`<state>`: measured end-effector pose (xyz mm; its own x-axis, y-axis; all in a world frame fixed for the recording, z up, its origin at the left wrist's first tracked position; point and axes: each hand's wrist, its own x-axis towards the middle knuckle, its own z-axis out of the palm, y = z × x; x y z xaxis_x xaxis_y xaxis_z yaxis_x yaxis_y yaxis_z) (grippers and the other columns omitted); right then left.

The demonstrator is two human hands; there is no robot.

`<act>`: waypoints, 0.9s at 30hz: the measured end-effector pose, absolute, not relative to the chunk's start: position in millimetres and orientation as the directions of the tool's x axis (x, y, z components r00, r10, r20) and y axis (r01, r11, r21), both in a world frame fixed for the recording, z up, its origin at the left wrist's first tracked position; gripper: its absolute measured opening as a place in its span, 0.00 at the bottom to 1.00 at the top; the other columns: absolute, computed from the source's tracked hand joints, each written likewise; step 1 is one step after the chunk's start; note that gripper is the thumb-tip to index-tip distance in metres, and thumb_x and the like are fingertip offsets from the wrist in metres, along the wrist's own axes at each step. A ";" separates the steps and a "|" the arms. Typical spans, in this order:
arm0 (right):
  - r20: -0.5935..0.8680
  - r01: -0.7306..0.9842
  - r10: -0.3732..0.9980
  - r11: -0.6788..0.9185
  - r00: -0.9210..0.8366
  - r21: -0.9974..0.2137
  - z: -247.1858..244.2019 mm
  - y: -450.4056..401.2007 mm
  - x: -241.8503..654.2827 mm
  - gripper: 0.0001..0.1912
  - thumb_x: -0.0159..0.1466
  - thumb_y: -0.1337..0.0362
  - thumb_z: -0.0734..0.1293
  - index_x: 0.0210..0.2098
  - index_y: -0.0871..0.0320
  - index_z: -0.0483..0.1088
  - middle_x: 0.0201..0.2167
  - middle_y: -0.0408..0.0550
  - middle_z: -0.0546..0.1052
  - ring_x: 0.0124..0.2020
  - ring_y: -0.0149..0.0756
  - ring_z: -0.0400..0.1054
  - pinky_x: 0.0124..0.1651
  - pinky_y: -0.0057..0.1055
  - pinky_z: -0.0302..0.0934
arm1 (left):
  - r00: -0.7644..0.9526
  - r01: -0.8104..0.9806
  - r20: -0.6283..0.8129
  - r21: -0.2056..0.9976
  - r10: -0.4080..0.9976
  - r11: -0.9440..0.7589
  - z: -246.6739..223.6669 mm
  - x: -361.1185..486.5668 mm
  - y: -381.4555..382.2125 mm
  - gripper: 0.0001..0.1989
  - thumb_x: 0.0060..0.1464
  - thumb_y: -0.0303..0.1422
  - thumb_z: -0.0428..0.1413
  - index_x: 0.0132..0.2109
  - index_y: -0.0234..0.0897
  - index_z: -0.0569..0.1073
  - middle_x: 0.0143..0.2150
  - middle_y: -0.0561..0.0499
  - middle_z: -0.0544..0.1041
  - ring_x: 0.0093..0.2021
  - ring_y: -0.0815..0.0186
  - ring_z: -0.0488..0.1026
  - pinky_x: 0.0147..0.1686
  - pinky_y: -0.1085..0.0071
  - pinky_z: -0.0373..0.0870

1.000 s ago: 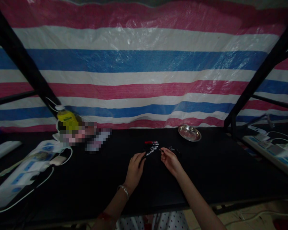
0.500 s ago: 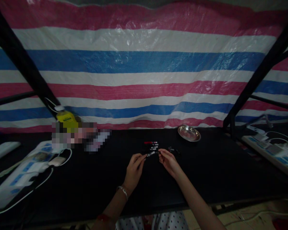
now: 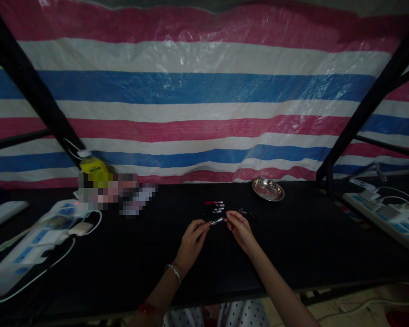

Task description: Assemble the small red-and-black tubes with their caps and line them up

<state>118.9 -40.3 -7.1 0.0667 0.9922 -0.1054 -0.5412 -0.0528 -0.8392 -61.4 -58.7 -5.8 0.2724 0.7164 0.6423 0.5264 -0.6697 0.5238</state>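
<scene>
A slim silver-and-black tube (image 3: 217,221), like a small pen-sized pointer, spans the gap between my two hands just above the black table. My left hand (image 3: 192,237) pinches its left end between thumb and fingertips. At the tube's right end, the fingertips of my right hand (image 3: 239,230) are pressed together; whatever is in them is too small and dark to make out. Beyond the hands lie a red tube with a silver end (image 3: 213,203) and several black-and-silver tubes (image 3: 218,210), side by side. Small dark parts (image 3: 246,213) lie just past my right hand.
A shallow round metal dish (image 3: 268,189) stands at the back right. At the left are a power strip (image 3: 30,247) with plugs and cables, a yellow bottle (image 3: 96,169) and blurred-out items. Another power strip (image 3: 391,218) lies right. Black frame posts flank the striped sheet (image 3: 204,109).
The held tube has shifted slightly down and right, and more of its silver body shows. My left hand has moved slightly right; my right hand has barely moved.
</scene>
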 end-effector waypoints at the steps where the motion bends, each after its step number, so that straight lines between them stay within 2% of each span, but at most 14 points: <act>1: -0.089 -0.522 0.992 -0.027 0.094 -0.853 -6.6 -40.9 118.5 0.16 0.43 0.57 0.75 0.28 0.59 0.73 0.20 0.42 0.72 0.18 0.24 0.56 0.22 0.25 0.47 | 0.286 0.524 0.637 0.521 0.716 -0.674 -6.4 -60.7 -58.7 0.12 0.59 0.30 0.47 0.48 0.41 0.71 0.40 0.49 0.70 0.40 0.69 0.71 0.39 0.71 0.73; 5: -0.010 -0.394 0.982 0.066 0.187 -0.917 -4.6 -44.7 116.7 0.14 0.44 0.56 0.74 0.26 0.58 0.73 0.19 0.41 0.71 0.20 0.25 0.57 0.24 0.25 0.50 | 0.292 0.530 0.607 0.540 0.739 -0.654 -10.0 -59.2 -58.5 0.12 0.58 0.31 0.49 0.48 0.41 0.70 0.41 0.50 0.71 0.41 0.68 0.72 0.42 0.70 0.73; 8: 0.034 -0.268 0.981 0.085 0.192 -0.960 -2.6 -48.8 113.7 0.14 0.46 0.55 0.73 0.28 0.58 0.75 0.19 0.40 0.70 0.22 0.27 0.60 0.27 0.27 0.55 | 0.277 0.527 0.585 0.570 0.762 -0.630 -11.6 -59.6 -57.9 0.12 0.58 0.32 0.49 0.49 0.42 0.69 0.43 0.50 0.71 0.44 0.67 0.71 0.45 0.69 0.72; 13: 0.157 -0.214 0.973 0.191 0.168 -0.958 -2.3 -54.5 102.4 0.16 0.48 0.57 0.72 0.35 0.57 0.74 0.27 0.45 0.75 0.27 0.32 0.66 0.32 0.30 0.60 | 0.246 0.516 0.575 0.604 0.780 -0.608 -10.7 -60.0 -56.1 0.11 0.57 0.33 0.50 0.48 0.42 0.69 0.43 0.50 0.73 0.44 0.66 0.72 0.45 0.67 0.72; 17: 0.272 -0.070 0.939 0.292 0.212 -0.954 -1.2 -56.3 94.2 0.13 0.51 0.59 0.71 0.35 0.58 0.73 0.28 0.45 0.75 0.25 0.31 0.66 0.28 0.28 0.59 | 0.265 0.510 0.543 0.623 0.797 -0.594 -10.2 -60.1 -54.6 0.11 0.57 0.33 0.49 0.48 0.41 0.69 0.43 0.50 0.73 0.44 0.66 0.72 0.45 0.66 0.71; 19: 0.360 0.080 0.913 0.351 0.193 -0.933 5.5 -56.8 93.3 0.10 0.54 0.60 0.69 0.35 0.58 0.73 0.29 0.46 0.75 0.25 0.30 0.64 0.27 0.27 0.58 | 0.267 0.530 0.519 0.624 0.812 -0.573 -10.4 -60.8 -53.5 0.12 0.57 0.34 0.50 0.48 0.41 0.68 0.42 0.50 0.73 0.43 0.65 0.72 0.44 0.66 0.71; 22: 0.518 0.278 0.852 0.481 0.077 -0.831 25.0 -57.1 95.5 0.09 0.56 0.63 0.66 0.37 0.56 0.73 0.31 0.46 0.75 0.28 0.31 0.65 0.32 0.29 0.60 | 0.254 0.590 0.496 0.600 0.830 -0.540 -10.6 -62.1 -51.6 0.13 0.56 0.36 0.51 0.48 0.41 0.69 0.40 0.50 0.75 0.40 0.65 0.72 0.41 0.65 0.70; 25: 0.583 0.346 0.812 0.555 -0.027 -0.757 47.0 -55.5 100.2 0.08 0.57 0.65 0.66 0.37 0.55 0.74 0.30 0.46 0.76 0.31 0.33 0.66 0.34 0.30 0.61 | 0.230 0.627 0.515 0.570 0.825 -0.531 -10.4 -63.0 -50.6 0.11 0.56 0.38 0.51 0.44 0.40 0.71 0.37 0.50 0.76 0.38 0.64 0.72 0.40 0.65 0.68; 27: 0.573 0.354 0.818 0.550 -0.047 -0.756 56.6 -52.6 104.6 0.08 0.57 0.64 0.67 0.36 0.54 0.74 0.30 0.46 0.76 0.32 0.33 0.67 0.35 0.30 0.61 | 0.212 0.633 0.531 0.565 0.820 -0.530 -10.0 -63.4 -50.8 0.12 0.56 0.40 0.51 0.42 0.39 0.72 0.36 0.50 0.76 0.37 0.64 0.72 0.40 0.64 0.68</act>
